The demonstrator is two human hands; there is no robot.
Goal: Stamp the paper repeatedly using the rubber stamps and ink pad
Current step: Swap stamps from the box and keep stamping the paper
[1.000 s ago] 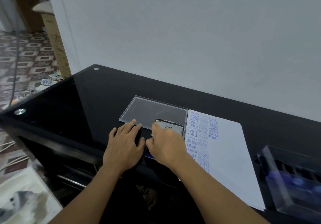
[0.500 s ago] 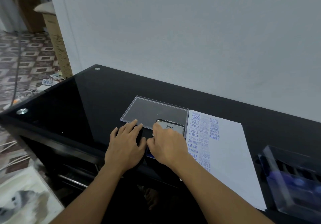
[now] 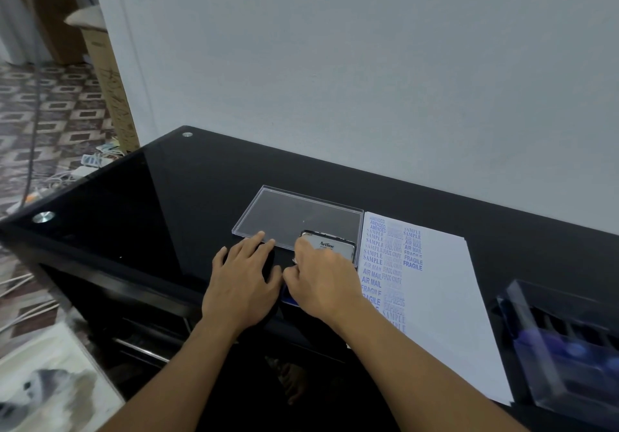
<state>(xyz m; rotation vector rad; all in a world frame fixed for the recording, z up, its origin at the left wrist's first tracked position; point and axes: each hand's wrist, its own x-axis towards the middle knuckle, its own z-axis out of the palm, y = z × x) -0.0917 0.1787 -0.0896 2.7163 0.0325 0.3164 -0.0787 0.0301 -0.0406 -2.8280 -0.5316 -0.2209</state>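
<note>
1. A black glass table [image 3: 160, 197] is seen beneath everything, and the ink pad [image 3: 330, 247], its lid marked "Artline", is set close to the table's near edge.
2. Just left of the ink pad, the left hand [image 3: 241, 284] is laid flat, palm down, with the fingers straight, slightly spread and pointed away from the person. A dark shape is partly covered by its fingertips and cannot be identified.
3. Behind the ink pad and to its left, a clear plastic tray [image 3: 294, 213] is laid flat.
4. The near side of the ink pad is covered by the right hand [image 3: 321, 284], held back upward with the fingers curled under. Whether anything is gripped cannot be told. A sliver of blue is shown below the knuckles.
5. Just right of the ink pad, the paper [image 3: 445, 291] is laid, with columns of blue words stamped along its left side: SAMPLE, AIR MAIL, FRAGILE.
6. Well to the right of the ink pad, beyond the paper, a clear box [image 3: 562, 341] with blurred blue shapes inside is seen.
</note>
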